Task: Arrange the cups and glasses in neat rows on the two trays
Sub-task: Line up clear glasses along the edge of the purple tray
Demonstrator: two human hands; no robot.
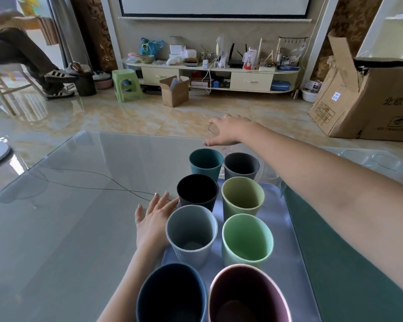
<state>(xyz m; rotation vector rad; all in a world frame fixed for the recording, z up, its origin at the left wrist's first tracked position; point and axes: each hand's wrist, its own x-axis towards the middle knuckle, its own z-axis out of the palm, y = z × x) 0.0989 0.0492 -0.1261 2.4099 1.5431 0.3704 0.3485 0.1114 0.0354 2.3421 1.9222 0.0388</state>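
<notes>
A lilac tray (286,256) holds plastic cups in two columns. The left column has a teal cup (205,161), a black cup (197,190), a grey cup (191,231) and a navy cup (172,296). The right column has a dark grey cup (241,166), an olive cup (242,196), a light green cup (247,238) and a mauve cup (248,296). My right hand (228,131) reaches past the tray's far end, fingers curled around a clear glass (213,132). My left hand (153,220) lies flat and open on the table beside the tray's left edge.
A green tray (340,256) lies to the right of the lilac one, under my right forearm. Clear glasses (385,160) stand on the table at far right. The glass-topped table (68,217) stretches left. A cardboard box (368,98) stands on the floor beyond.
</notes>
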